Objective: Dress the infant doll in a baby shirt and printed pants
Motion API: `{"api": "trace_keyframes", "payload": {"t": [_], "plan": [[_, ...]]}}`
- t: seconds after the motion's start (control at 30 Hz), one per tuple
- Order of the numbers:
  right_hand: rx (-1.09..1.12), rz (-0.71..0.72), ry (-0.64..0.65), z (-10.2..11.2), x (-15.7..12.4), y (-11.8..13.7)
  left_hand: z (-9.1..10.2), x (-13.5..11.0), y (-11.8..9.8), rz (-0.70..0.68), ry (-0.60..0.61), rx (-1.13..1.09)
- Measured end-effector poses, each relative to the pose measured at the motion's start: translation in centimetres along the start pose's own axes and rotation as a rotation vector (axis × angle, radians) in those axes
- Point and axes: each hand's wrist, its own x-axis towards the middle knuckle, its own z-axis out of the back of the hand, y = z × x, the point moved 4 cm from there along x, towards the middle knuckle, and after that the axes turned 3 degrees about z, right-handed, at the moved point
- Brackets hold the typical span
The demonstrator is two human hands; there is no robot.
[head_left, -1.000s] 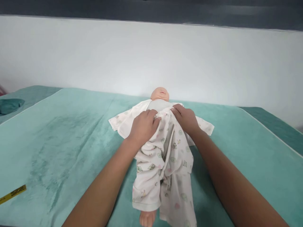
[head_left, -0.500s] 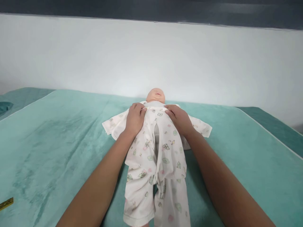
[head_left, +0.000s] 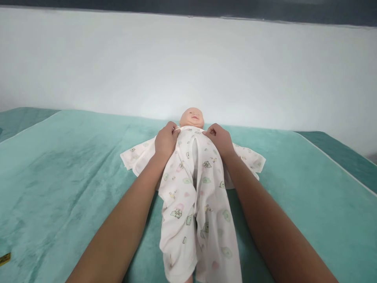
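A baby doll (head_left: 192,117) lies on its back, head at the far end. White printed pants (head_left: 206,181) cover its legs and reach up to its chest, with a slit open at the crotch. My left hand (head_left: 167,139) pinches the waistband at its left side, and my right hand (head_left: 219,138) pinches it at the right. Both hands are closed on the cloth. Beneath the arms, a matching printed shirt (head_left: 250,158) spreads its sleeves out to either side. A bit of skin-coloured leg shows at the left pants cuff.
A green cloth (head_left: 73,177) with some creases covers the surface under the doll. Behind it rises a white wall (head_left: 188,67) with a dark band along the top. A yellow-and-black strip (head_left: 5,259) lies at the lower left.
Both hands have pulled the waistband farther up toward the doll's head, covering the chest. The pant legs have straightened and been drawn upward. The view has shifted slightly.
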Motion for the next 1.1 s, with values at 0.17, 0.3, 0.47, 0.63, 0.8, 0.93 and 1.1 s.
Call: {"api": "trace_keyframes", "payload": {"t": [0.17,0.3,0.47,0.63,0.8,0.93,1.1], "plan": [[0.214,0.087,-0.125,0.2,-1.7,-0.4,0.7,-2.5,0.2,-0.119,-0.056,-0.118],[0.17,0.123,-0.169,0.8,-3.2,0.0,1.7,-4.6,1.0,-0.127,-0.055,-0.128],[0.119,-0.02,-0.112,2.0,-5.7,-0.1,3.2,-7.1,1.8,0.056,0.076,-0.116],[0.173,-0.211,0.119,2.3,-7.5,-1.6,4.1,-8.9,1.5,0.286,0.403,-0.385],[0.587,-0.355,0.274,1.6,-8.1,-2.2,4.0,-9.7,0.8,0.423,0.576,-0.653],[0.736,-0.394,0.329,1.3,-8.2,-1.8,3.2,-10.1,1.0,0.482,0.572,-0.773],[0.827,-0.376,0.38,1.0,-8.1,-1.2,2.9,-9.8,1.4,0.506,0.457,-0.878]]}}
